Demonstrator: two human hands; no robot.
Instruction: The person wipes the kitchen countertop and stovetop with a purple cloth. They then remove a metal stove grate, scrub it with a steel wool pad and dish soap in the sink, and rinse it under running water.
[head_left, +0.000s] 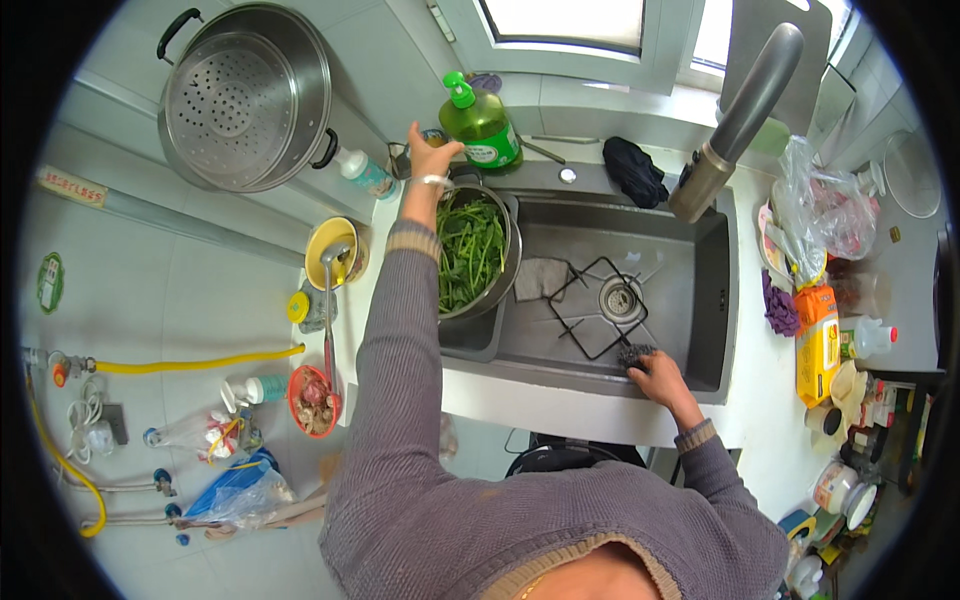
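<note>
My left hand (431, 156) reaches to the back left of the sink, its fingers apart beside a green pump bottle (480, 127); whether it touches the bottle is unclear. Under that wrist stands a metal pot (514, 259) full of leafy greens (471, 247). At the sink's front edge my right hand (661, 379) holds a dark scouring pad (637, 355). Just beyond the pad, a black wire pan support (600, 354) lies in the sink (675, 262), partly over the drain strainer (620, 298). A grey cloth (540, 279) lies flat between the pot and the pan support.
A faucet (705, 180) rises at the sink's back right, near a black cloth bundle (634, 171). At left are a steamer pot (240, 112), a yellow bowl (315, 255) with a ladle, and a red bowl (295, 420). An orange wipes pack (817, 345) stands on the right counter.
</note>
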